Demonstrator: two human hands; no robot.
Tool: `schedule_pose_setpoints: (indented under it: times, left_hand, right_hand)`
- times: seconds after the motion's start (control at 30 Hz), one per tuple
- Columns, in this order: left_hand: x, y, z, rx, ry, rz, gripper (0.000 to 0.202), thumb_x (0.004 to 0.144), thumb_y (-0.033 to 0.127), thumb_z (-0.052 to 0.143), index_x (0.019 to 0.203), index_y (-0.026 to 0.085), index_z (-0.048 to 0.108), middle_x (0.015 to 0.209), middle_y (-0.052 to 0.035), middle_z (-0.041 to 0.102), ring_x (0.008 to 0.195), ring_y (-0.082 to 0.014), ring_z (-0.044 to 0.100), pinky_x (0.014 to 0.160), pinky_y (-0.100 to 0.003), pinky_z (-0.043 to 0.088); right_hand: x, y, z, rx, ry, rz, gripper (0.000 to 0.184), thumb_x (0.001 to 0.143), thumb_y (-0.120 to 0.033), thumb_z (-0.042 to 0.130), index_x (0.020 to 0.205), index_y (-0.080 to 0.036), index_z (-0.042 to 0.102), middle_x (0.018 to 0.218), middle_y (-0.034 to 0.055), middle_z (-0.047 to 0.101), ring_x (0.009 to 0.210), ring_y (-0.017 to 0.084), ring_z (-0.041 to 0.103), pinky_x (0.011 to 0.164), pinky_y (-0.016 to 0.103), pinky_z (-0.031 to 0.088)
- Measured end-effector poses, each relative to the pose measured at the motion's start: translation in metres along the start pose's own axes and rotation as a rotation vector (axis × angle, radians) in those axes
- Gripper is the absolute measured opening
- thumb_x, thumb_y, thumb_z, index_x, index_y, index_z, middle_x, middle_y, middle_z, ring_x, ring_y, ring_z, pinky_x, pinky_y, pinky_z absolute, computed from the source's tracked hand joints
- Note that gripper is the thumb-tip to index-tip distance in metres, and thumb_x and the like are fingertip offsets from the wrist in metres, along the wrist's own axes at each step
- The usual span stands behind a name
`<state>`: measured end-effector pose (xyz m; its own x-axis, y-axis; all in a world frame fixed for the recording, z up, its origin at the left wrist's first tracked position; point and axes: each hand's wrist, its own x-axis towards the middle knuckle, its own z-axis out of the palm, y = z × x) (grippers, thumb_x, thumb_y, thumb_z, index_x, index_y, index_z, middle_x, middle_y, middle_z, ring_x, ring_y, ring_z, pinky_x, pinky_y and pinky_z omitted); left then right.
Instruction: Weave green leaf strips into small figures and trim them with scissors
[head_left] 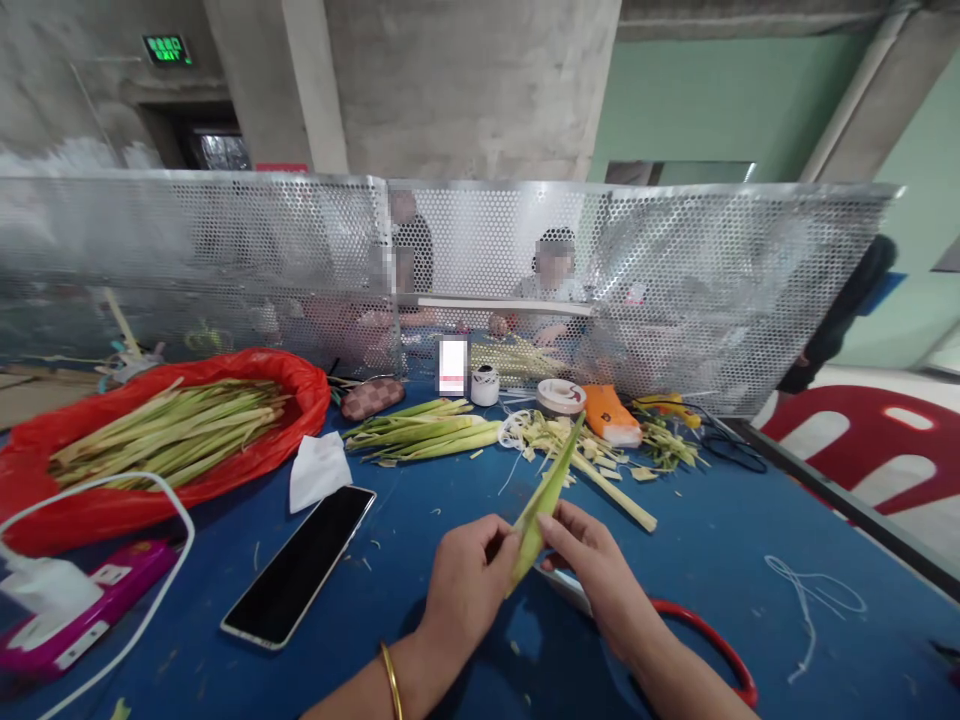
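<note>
A long green leaf (551, 490), folded to a pointed tip, slants up and away above the table. My left hand (471, 572) pinches its lower end between thumb and fingers; a gold bangle circles that wrist. Higher along the same leaf, my right hand (592, 560) grips its edge with thumb and forefinger. Under my right forearm lie scissors with red handles (709, 630), their blades partly hidden by the hand. Beyond the hands, a bundle of green leaves (427, 435) rests beside a heap of pale leaf scraps (585, 450).
Left stands a red plastic bag (300, 380) of leaf strips, near a phone (300, 570), a tissue (319, 470) and a purple power strip (90, 610). A tape roll (561, 396) and orange packet (611, 412) sit before the perforated metal screen (480, 240). White string (806, 600) lies right.
</note>
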<state>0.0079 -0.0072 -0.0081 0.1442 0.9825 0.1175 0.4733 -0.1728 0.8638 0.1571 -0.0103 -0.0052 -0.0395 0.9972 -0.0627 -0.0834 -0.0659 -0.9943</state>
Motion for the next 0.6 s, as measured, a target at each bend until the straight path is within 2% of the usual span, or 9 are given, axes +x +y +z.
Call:
schedule_pose_setpoints:
  times: [0.1,0.17,0.23,0.33,0.43,0.5,0.6]
  left_hand:
    - [-0.004,0.002,0.000,0.149,0.026,0.131,0.030,0.086,0.034,0.049,0.063,0.020,0.062,0.060,-0.0005,0.061,0.058,-0.0135,0.051,0.056,-0.024,0.030]
    - [-0.005,0.001,0.000,0.179,0.045,0.153,0.030,0.086,0.032,0.048,0.062,0.020,0.061,0.061,-0.0007,0.060,0.059,-0.0137,0.051,0.057,-0.024,0.030]
    - [-0.003,-0.001,0.001,0.151,0.050,0.100,0.030,0.085,0.032,0.048,0.060,0.019,0.059,0.058,-0.0003,0.058,0.056,-0.0137,0.050,0.056,-0.025,0.030]
    - [0.003,-0.006,0.003,-0.042,0.019,-0.055,0.024,0.079,0.031,0.052,0.059,0.019,0.057,0.055,0.0007,0.057,0.053,-0.0137,0.049,0.054,-0.024,0.033]
    - [0.006,-0.005,0.003,-0.204,0.006,-0.112,0.011,0.073,0.025,0.055,0.066,0.018,0.060,0.061,-0.0004,0.063,0.057,-0.0148,0.054,0.056,-0.024,0.040]
    - [0.005,-0.001,0.002,-0.187,0.016,-0.060,0.009,0.070,0.022,0.057,0.076,0.018,0.064,0.071,-0.0019,0.068,0.062,-0.0156,0.058,0.059,-0.024,0.042]
    - [0.002,0.004,-0.001,-0.071,0.060,0.039,0.014,0.070,0.019,0.057,0.082,0.020,0.065,0.077,-0.0017,0.069,0.066,-0.0154,0.060,0.063,-0.024,0.043]
  right_hand:
    - [0.002,0.006,0.002,-0.053,0.075,0.007,0.038,0.065,-0.050,0.072,0.079,-0.016,0.061,0.069,0.0015,0.062,0.062,0.017,0.057,0.050,0.024,0.042]
    - [0.003,0.009,0.004,-0.099,0.100,0.012,0.033,0.063,-0.042,0.074,0.078,-0.017,0.060,0.068,0.0011,0.062,0.061,0.018,0.057,0.049,0.025,0.043]
    - [0.003,0.011,0.004,-0.124,0.106,-0.001,0.027,0.064,-0.035,0.072,0.080,-0.018,0.059,0.069,0.0009,0.064,0.063,0.019,0.059,0.051,0.026,0.045]
    - [0.004,0.015,0.003,-0.146,0.111,-0.054,0.019,0.065,-0.024,0.065,0.082,-0.019,0.057,0.071,0.0005,0.065,0.067,0.020,0.062,0.056,0.028,0.048]
    - [0.003,0.018,0.001,-0.228,0.115,-0.115,0.025,0.065,-0.015,0.056,0.089,-0.020,0.056,0.080,0.0016,0.067,0.075,0.022,0.064,0.064,0.029,0.050]
    - [0.001,0.018,0.002,-0.319,0.074,-0.166,0.033,0.064,-0.010,0.050,0.095,-0.020,0.056,0.089,0.0028,0.068,0.082,0.022,0.064,0.069,0.029,0.050]
    - [-0.007,0.015,0.009,-0.430,-0.092,-0.257,0.045,0.063,-0.005,0.044,0.103,-0.022,0.057,0.093,0.0017,0.068,0.086,0.021,0.063,0.075,0.028,0.049]
